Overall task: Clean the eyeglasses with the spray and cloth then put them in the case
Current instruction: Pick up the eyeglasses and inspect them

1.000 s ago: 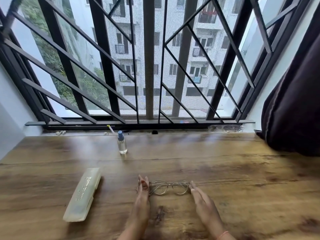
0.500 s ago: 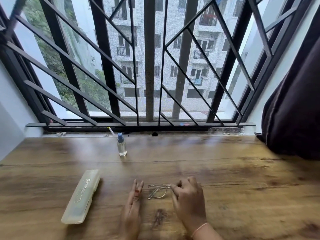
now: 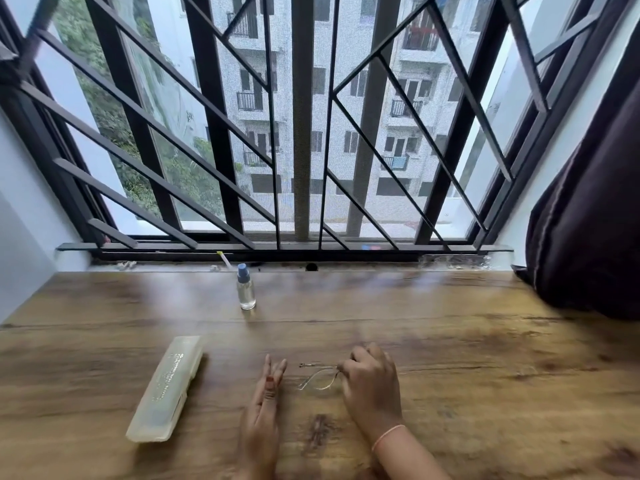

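My right hand has its fingers curled shut on the right end of the glasses, pinching the frame near the far lens. The glasses sit low over the bench, just ahead of me at centre; I cannot tell whether the left lens touches the wood. Their long axis runs left to right, so the free end points toward my left hand, which lies flat with fingers straight and together, holding nothing, just beside that end but apart from it.

The spray stands upright well beyond the glasses, to the left, nearer my left hand. The case lies closed at far left, its length running away from me. I see no cloth. I judge the left hand should fetch the spray while the right lifts the frame.
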The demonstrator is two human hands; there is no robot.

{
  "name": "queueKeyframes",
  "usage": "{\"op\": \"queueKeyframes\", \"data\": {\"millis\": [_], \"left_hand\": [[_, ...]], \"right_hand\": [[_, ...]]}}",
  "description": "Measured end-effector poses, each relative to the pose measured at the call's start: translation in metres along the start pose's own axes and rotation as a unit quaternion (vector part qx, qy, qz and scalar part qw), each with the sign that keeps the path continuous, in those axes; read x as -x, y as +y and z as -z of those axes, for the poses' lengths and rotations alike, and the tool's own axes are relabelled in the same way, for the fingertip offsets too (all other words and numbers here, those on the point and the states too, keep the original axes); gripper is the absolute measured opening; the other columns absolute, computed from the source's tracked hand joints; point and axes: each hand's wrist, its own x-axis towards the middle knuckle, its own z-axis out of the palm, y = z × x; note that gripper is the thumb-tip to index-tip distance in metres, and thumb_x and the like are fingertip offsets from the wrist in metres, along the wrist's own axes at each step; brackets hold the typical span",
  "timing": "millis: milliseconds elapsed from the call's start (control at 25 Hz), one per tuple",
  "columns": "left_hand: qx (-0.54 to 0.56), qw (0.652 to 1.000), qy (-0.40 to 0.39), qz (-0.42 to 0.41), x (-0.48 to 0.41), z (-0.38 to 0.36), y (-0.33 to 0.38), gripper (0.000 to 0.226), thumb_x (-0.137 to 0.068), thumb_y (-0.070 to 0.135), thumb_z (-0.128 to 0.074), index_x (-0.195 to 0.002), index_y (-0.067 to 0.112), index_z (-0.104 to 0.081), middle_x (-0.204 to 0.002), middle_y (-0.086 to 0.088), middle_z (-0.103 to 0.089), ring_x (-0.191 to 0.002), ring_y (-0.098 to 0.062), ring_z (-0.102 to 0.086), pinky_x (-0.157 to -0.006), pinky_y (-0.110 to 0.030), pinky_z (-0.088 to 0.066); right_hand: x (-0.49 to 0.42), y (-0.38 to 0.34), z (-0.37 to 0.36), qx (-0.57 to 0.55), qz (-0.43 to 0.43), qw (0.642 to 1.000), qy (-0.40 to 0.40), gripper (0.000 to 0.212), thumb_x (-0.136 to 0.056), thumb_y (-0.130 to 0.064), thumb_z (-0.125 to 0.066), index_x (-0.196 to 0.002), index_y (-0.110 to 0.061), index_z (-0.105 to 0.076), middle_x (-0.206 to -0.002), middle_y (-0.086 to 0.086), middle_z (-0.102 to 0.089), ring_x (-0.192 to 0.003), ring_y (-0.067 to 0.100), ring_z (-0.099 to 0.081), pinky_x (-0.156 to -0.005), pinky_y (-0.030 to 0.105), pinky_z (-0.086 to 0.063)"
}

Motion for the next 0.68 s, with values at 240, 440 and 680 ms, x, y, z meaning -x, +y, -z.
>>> {"op": "queueKeyframes", "data": {"millis": [240, 440, 680], "left_hand": [[-0.138, 0.990, 0.021, -0.021, 0.010, -0.012, 0.011, 0.036, -0.087, 0.018, -0.059, -0.104, 0.049, -0.064, -0.122, 0.010, -0.063, -0.123, -0.002, -0.048, -0.107, -0.027, -0.036], [-0.274, 0.949, 0.033, -0.151, 0.013, -0.039, 0.034, 0.054, -0.070, 0.003, -0.076, -0.117, 0.024, -0.059, -0.120, 0.009, -0.058, -0.121, 0.010, -0.042, -0.093, 0.002, -0.028], [-0.316, 0.919, 0.051, -0.230, 0.014, -0.055, 0.051, 0.041, -0.060, 0.001, -0.082, -0.092, 0.026, -0.073, -0.113, 0.010, -0.062, -0.122, -0.019, -0.045, -0.097, -0.008, -0.031]], "right_hand": [[-0.002, 0.012, 0.008, -0.429, -0.193, 0.881, 0.052, 0.029, -0.062, 0.005, -0.077, -0.062, -0.024, -0.073, -0.066, -0.012, -0.067, -0.075, 0.014, -0.056, -0.068, 0.023, -0.044], [0.004, 0.011, 0.011, -0.779, -0.340, 0.527, 0.016, 0.023, -0.058, 0.017, -0.064, -0.054, -0.006, -0.070, -0.052, 0.004, -0.064, -0.045, 0.008, -0.055, -0.042, 0.017, -0.037], [0.017, 0.005, 0.011, -0.860, -0.369, 0.350, -0.045, 0.017, -0.040, -0.001, -0.070, -0.053, -0.012, -0.068, -0.051, 0.007, -0.064, -0.042, 0.016, -0.057, -0.039, 0.023, -0.041]]}}
